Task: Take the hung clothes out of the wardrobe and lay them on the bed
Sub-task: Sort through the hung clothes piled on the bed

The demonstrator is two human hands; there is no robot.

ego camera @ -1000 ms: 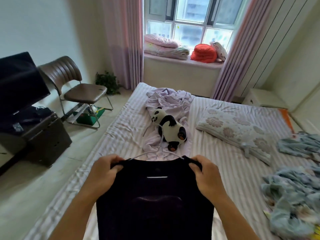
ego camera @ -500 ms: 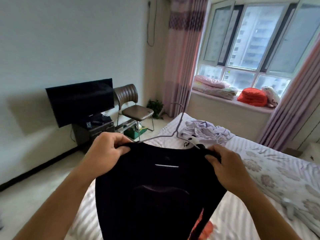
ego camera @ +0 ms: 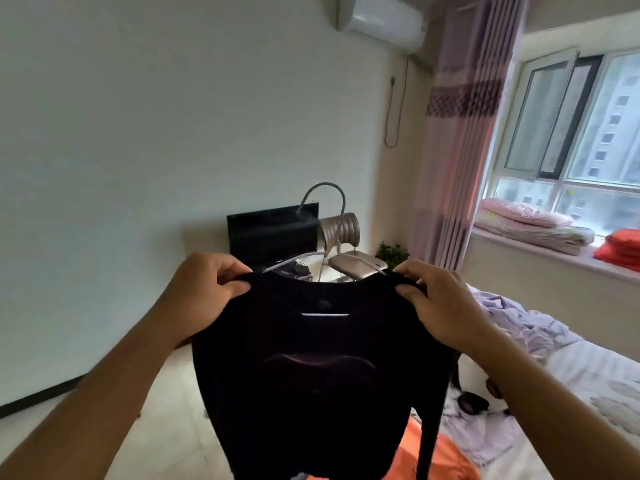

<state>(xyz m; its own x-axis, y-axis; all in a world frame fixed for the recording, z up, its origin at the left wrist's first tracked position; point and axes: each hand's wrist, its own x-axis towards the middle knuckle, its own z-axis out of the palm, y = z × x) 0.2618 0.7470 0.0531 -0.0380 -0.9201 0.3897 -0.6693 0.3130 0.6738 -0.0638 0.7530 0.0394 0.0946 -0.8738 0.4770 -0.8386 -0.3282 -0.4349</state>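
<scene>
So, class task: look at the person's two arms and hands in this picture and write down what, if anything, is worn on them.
Nothing is worn as far as the frame shows. The left hand and right hand are bare, without gloves, and no rings or watch show. Both forearms are uncovered to the picture's lower edge, with no sleeve or cuff in view.

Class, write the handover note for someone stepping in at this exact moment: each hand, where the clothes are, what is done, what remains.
Left hand: grips the left shoulder of the black top.
Right hand: pinches its right shoulder.
The top hangs in the air on its wire hanger, held up beside the bed.
Done: this top is out of the wardrobe.
Left: lay it on the bed. The wardrobe is out of view, so any remaining clothes cannot be judged.
</scene>
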